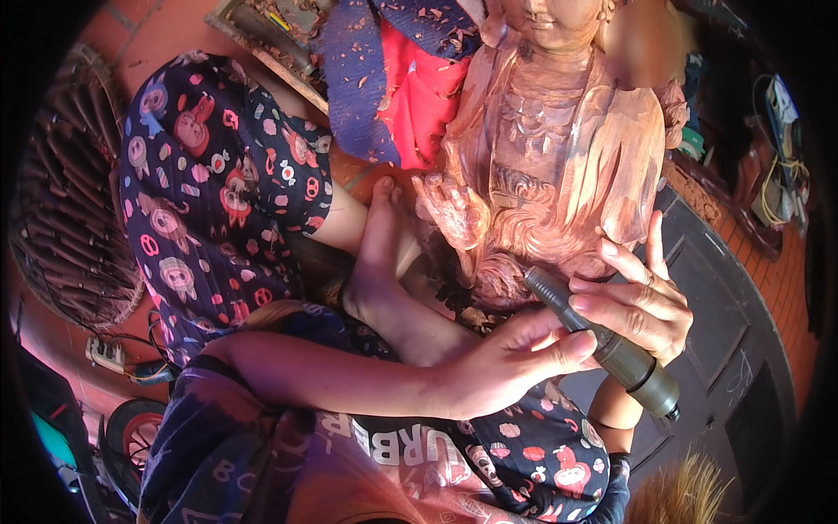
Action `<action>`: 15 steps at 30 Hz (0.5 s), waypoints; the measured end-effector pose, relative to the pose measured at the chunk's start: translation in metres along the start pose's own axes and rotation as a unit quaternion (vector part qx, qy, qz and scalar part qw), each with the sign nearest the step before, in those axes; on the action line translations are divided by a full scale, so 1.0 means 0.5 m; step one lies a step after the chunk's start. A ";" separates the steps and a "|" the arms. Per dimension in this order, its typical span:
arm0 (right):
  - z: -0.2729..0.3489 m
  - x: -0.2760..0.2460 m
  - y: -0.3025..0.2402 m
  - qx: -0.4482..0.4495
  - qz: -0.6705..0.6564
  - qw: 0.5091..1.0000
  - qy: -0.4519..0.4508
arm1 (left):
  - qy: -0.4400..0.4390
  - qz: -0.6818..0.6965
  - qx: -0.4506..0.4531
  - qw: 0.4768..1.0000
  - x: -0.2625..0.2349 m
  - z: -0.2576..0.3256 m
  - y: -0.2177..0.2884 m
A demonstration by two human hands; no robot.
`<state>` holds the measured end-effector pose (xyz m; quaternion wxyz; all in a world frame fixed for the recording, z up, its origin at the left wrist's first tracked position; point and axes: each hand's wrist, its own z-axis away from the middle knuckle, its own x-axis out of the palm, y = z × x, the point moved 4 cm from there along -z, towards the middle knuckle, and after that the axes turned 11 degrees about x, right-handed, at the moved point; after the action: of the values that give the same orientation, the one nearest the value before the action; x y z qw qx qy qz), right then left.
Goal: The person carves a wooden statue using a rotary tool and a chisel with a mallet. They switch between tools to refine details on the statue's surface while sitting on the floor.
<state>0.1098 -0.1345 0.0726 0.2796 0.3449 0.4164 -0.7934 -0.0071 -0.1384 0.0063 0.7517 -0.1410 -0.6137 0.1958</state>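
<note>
Reddish-brown wood forms the large carved statue (567, 175) at upper right of centre, hands blocking part of its lower front. A dark grey flat panel (724, 288) spreads at right, blue-and-red cloth (353, 96) at upper centre. Below the statue, the right hand (653, 316) grips a dark olive cylindrical handpiece (626, 360), some fingers spread; the left hand's (502, 367) thumb touches it, other fingers' grip unclear.
</note>
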 end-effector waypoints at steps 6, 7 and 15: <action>0.001 -0.006 0.001 0.013 -0.013 1.000 0.011 | -0.018 0.005 0.006 1.000 0.009 -0.008 0.003; 0.000 -0.008 -0.001 0.019 -0.014 1.000 0.016 | -0.029 -0.011 0.008 1.000 0.011 -0.011 0.010; 0.003 -0.003 0.002 0.008 -0.016 1.000 0.012 | -0.003 -0.051 -0.016 0.999 -0.004 -0.002 -0.004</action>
<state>0.1110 -0.1361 0.0736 0.2592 0.3496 0.4188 -0.7970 -0.0060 -0.1410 0.0053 0.7567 -0.1208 -0.6253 0.1477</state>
